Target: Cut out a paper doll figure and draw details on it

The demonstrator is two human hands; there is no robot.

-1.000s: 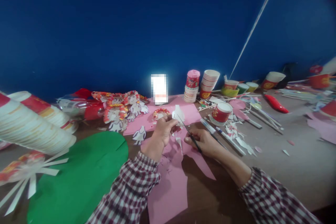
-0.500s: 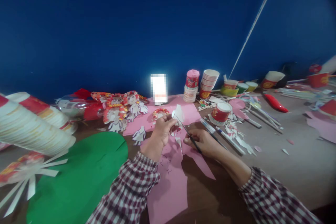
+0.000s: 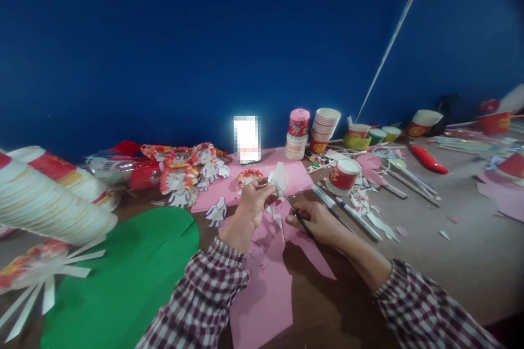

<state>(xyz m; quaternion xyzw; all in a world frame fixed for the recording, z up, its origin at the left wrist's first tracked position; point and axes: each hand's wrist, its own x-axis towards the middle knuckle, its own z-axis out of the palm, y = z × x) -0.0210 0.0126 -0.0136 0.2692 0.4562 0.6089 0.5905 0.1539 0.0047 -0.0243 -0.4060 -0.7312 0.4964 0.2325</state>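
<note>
My left hand is closed, pinching a small white paper cut-out between thumb and fingertips. My right hand is closed around dark-handled scissors; the fingers partly hide the handle. The thin blades slant up and left, with their tips at the paper beside my left fingertips. Under both hands lies pink paper with pen marks and small white scraps on it. A cut-out paper figure rests left of my left wrist.
A green sheet and tilted stacked paper cups occupy the left. Decorated paper figures lie behind. To the right are a red paper cup, markers, paper scraps and cup stacks. A blue wall rises behind.
The white paper cut-out has tilted very slightly in my left fingers. Both hands stay almost in place, and the whole view has shifted a little.
</note>
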